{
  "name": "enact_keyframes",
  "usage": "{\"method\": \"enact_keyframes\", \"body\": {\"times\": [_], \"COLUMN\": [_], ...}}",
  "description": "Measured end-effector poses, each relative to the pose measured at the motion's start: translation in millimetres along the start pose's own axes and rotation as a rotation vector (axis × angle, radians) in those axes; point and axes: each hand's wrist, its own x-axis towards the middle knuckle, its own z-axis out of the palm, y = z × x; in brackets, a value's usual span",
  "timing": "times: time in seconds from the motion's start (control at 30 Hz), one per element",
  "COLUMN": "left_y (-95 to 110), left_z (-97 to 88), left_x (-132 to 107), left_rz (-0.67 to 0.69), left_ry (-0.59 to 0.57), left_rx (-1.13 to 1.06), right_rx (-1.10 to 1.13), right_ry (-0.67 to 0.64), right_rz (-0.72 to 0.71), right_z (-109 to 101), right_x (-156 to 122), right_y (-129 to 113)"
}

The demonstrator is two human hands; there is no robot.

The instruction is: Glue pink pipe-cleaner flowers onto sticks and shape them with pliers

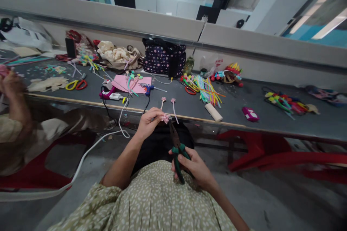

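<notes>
Between the fingertips of my left hand is a small pink flower, held at the table's front edge. My right hand is wrapped round the dark green handles of a pair of pliers. The pliers' dark jaws point up towards the flower, their tips right by it; whether they touch it I cannot tell. Just beyond, two pale stems with pink flower heads lie on the table, one flower on the left and another flower on the right.
On the dark table are a blue glue gun, pink paper, a power strip, scissors, colourful pipe cleaners and a dotted bag. A white cable runs at left. Another person's hand is at far left.
</notes>
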Motion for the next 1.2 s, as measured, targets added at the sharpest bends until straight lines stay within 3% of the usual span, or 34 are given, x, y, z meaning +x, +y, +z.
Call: {"method": "enact_keyframes", "body": {"times": [0.73, 1.0, 1.2], "left_y": [10, 7, 6], "left_z": [-3.8, -2.7, -3.0], "left_x": [1, 0, 1], "left_rz": [0.095, 0.047, -0.007], "left_ry": [-0.031, -0.034, -0.056], "left_rx": [0.179, 0.095, 0.017], "right_rx": [-0.196, -0.039, 0.044], "right_ry": [0.242, 0.024, -0.042], "right_rz": [-0.066, 0.022, 0.083], "right_z": [7, -4, -9], "right_x": [0, -3, -2], "right_y": [-2, -1, 2]}}
